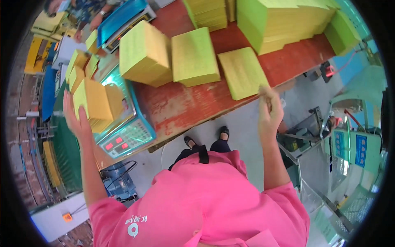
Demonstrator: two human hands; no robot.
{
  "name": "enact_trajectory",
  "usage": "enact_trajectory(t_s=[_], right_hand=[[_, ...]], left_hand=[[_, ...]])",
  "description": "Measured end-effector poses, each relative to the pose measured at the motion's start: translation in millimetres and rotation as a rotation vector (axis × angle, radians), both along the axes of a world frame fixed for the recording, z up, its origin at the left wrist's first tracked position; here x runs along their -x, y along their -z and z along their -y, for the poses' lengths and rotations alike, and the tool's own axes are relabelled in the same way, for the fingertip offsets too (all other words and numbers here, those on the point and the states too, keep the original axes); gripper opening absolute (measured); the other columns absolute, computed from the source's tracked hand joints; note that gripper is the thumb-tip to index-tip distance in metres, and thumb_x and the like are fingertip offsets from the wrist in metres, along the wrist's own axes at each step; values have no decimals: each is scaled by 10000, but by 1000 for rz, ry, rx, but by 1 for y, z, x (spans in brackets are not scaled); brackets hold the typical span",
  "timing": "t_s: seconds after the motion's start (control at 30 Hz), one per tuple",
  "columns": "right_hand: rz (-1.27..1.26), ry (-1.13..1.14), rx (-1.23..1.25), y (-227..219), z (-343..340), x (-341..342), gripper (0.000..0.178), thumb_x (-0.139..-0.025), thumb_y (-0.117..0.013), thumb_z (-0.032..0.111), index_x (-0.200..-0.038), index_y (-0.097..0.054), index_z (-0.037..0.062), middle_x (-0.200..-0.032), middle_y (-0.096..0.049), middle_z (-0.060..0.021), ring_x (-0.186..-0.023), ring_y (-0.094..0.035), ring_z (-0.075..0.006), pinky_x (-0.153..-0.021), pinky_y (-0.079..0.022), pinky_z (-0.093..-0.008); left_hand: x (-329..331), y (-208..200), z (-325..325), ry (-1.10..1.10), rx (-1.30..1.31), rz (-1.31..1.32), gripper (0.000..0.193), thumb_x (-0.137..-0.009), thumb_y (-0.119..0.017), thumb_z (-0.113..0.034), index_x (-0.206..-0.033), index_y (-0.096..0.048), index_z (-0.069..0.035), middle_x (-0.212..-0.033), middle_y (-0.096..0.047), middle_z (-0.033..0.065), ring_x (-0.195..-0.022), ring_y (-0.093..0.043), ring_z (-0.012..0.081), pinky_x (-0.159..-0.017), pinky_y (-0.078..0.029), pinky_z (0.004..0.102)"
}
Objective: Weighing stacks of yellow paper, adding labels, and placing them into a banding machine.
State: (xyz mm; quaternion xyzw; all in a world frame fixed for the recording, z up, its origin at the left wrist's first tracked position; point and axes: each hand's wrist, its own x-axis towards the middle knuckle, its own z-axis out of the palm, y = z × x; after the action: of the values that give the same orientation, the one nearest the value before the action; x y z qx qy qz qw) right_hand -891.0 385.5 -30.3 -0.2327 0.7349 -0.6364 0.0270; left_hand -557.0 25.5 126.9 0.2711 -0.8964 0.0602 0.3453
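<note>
My left hand (77, 119) is at the left side of a yellow stack of paper sheets (92, 103), its fingers stretched out and the thumb apart. That stack stands on a teal weighing scale (127, 138) with lit red digits. Whether the palm touches the paper I cannot tell. My right hand (270, 109) is at the near right corner of a low yellow paper stack (242, 72); its fingers are loosely bent, with the thumb apart, and nothing shows between them. Two taller yellow stacks, one block (144, 53) and another (194, 57), stand between my hands.
The red worn table (177, 109) holds more yellow-green paper piles (284, 26) at the back right. A second scale with a blue tray (121, 22) is at the far left, near another person (88, 10). Metal machinery (304, 136) stands right of the table.
</note>
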Motion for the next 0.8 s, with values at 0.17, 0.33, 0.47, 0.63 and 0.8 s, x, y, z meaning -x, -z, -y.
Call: enact_trajectory(t_s=[0.17, 0.33, 0.47, 0.63, 0.8], right_hand=[[-153, 162, -205, 23, -2, 75, 290, -822, -688, 63, -1102, -633, 7, -1102, -645, -138, -943, -614, -266, -821, -494, -336], [-380, 96, -402, 38, 0, 57, 323, -784, -724, 108, -1073, -622, 6, -1113, -638, -157, -946, -613, -324, -822, -506, -384], [-66, 37, -331, 39, -20, 19, 363, -791, -729, 115, -1111, -598, 5, -1105, -639, -161, -976, -618, -287, -810, -527, -365], [574, 95, 70, 48, -37, 23, 449, -866, -684, 167, -1249, -529, -9, -1132, -629, -123, -971, -631, -203, -795, -545, -330], [818, -167, 100, 34, -49, 48, 459, -912, -584, 163, -1311, -489, -44, -1022, -637, -113, -800, -657, -167, -592, -529, -260]], left_hand=[[107, 34, -158, 612, -359, -1, 348, -917, -497, -79, -1225, -608, 39, -1229, -634, 214, -1152, -606, 336, -1000, -466, 424], [226, 132, -217, 321, -1306, -30, 451, -914, -617, -145, -1308, -524, 53, -1285, -578, 230, -1194, -565, 357, -984, -466, 386], [254, 168, -221, 325, -791, 159, 510, -904, -641, -168, -1335, -489, 58, -1346, -512, 252, -1248, -503, 387, -1030, -431, 410], [253, 157, -227, 404, -823, 291, 534, -859, -670, -102, -1339, -488, 49, -1340, -517, 239, -1244, -499, 391, -1062, -399, 424], [245, 99, -212, 526, -670, 213, 386, -851, -642, -19, -1229, -590, 41, -1186, -652, 175, -1084, -638, 304, -953, -491, 357]])
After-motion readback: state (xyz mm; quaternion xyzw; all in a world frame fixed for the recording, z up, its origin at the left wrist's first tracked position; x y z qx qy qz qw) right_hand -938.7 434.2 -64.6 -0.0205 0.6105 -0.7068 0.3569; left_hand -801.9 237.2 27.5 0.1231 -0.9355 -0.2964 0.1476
